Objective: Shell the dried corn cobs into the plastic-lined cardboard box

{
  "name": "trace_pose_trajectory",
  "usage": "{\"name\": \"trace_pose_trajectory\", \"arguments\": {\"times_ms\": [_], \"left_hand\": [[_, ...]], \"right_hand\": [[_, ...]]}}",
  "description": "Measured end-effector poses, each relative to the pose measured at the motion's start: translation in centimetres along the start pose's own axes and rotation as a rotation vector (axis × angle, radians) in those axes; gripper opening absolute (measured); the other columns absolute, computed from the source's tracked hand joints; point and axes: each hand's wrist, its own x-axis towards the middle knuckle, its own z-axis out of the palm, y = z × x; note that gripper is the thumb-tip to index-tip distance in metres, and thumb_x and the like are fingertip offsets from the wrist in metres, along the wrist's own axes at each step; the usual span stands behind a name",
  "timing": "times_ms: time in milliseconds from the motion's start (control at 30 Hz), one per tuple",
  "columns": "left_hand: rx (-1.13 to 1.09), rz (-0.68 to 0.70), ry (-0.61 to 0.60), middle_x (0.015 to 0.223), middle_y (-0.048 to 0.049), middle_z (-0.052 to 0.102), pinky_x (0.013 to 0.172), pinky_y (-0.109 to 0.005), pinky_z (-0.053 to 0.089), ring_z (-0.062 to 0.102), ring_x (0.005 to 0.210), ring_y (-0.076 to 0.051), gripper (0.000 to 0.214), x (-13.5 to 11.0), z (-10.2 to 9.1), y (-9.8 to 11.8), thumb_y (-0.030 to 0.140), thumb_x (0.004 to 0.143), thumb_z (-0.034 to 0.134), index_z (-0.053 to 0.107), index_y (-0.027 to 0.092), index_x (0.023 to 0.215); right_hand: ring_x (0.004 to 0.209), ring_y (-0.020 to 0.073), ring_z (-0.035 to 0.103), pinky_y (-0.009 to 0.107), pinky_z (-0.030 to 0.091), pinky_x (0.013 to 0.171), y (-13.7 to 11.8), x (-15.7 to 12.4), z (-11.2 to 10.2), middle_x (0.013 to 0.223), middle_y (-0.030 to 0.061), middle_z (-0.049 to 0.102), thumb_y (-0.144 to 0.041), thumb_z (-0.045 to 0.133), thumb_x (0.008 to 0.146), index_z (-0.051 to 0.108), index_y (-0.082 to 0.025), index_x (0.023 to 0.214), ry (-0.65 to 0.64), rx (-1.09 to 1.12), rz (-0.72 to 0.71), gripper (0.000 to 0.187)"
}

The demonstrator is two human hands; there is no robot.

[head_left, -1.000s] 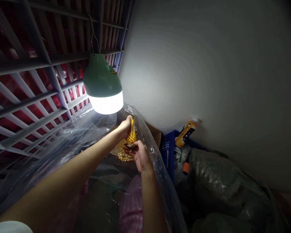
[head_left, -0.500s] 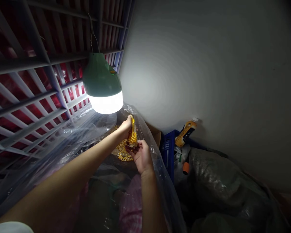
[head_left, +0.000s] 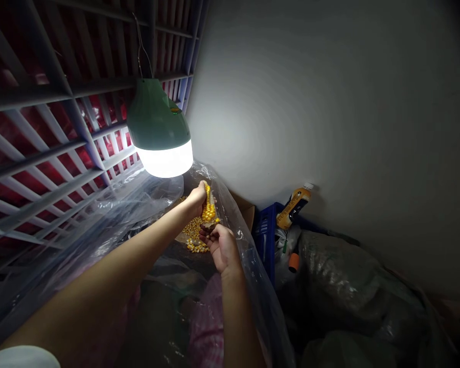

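A yellow corn cob (head_left: 208,205) stands nearly upright over a clear plastic sheet (head_left: 145,199). My left hand (head_left: 198,198) is closed around the cob's upper part. My right hand (head_left: 221,246) grips the cob's lower end, with the thumb and fingers curled against the kernels. A heap of loose corn kernels (head_left: 194,236) lies on the plastic just below both hands.
A lit green hanging lamp (head_left: 160,133) is close above the left hand, in front of a slatted grille (head_left: 53,138). A blue crate (head_left: 266,240) with an orange bottle (head_left: 293,206) stands to the right by the grey wall. Dark filled sacks (head_left: 352,291) lie lower right.
The right hand has shifted slightly up along the cob's lower end. The view has tilted a little; the left hand keeps its hold.
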Motion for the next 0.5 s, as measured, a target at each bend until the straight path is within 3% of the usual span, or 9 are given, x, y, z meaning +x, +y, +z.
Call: {"name": "trace_pose_trajectory", "arguments": {"times_ms": [100,233,500], "left_hand": [[0.046,0.038,-0.010,0.051,-0.0028,0.053,0.043,-0.028,0.045,0.051,0.040,-0.016,0.048,-0.02,0.06,0.06,0.052,0.084,0.030,0.051,0.011,0.098],[0.069,0.070,-0.016,0.049,-0.0036,0.052,0.043,-0.028,0.045,0.052,0.042,-0.016,0.048,-0.14,0.23,-0.06,0.053,0.083,0.032,0.054,0.010,0.089],[0.095,0.113,-0.051,0.048,-0.0048,0.054,0.043,-0.027,0.045,0.052,0.042,-0.016,0.045,-0.36,0.15,0.27,0.052,0.083,0.033,0.054,0.012,0.080]], "right_hand": [[0.055,0.0137,0.058,0.026,0.048,0.055,-0.30,-0.22,-0.17,0.055,0.0003,0.059,-0.021,0.042,0.061,0.051,-0.017,0.062,-0.038,0.045,0.052,0.010],[0.056,0.0123,0.059,0.023,0.046,0.051,-0.32,-0.14,-0.34,0.065,-0.0012,0.062,-0.028,0.049,0.065,0.055,-0.017,0.076,0.006,-0.051,-0.009,0.016],[0.054,0.0123,0.060,0.021,0.044,0.045,-0.26,0.04,-0.40,0.071,-0.0004,0.064,-0.032,0.050,0.067,0.058,-0.017,0.083,0.032,-0.182,-0.035,0.023]]}}
